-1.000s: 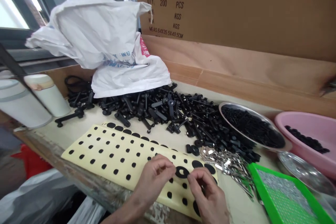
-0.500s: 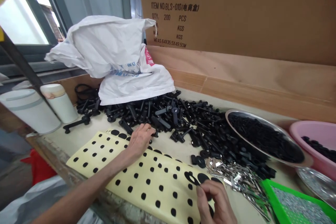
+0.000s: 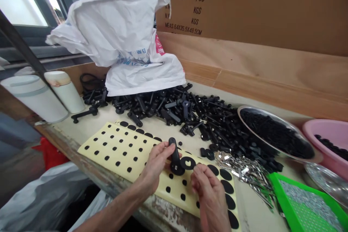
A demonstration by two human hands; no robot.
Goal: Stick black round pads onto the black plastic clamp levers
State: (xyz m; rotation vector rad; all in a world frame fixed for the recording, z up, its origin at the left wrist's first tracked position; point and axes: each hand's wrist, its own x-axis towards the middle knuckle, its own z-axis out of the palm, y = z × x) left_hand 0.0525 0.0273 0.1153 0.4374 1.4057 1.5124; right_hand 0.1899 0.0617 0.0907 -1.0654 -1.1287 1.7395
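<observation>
My left hand is closed on a black plastic crank handle, its wide round end pointing down toward me. Between thumb and fingertips, my right hand pinches the edge of a black ring-shaped sticker with a hole in its middle. The sticker's left edge is right by the handle's round end; whether they touch I cannot tell. Beneath both hands lies a pale yellow backing sheet with rows of small black dots and larger black discs along its far and right edges.
Behind the sheet spreads a heap of black handles, partly under a white woven bag. To the right are metal clips, a steel bowl of black parts, a pink basin and a green tray. Two white cups stand left.
My left hand has come back from the edge of the heap with a handle. My right hand has brought the sticker left to it. The view has tilted down.
</observation>
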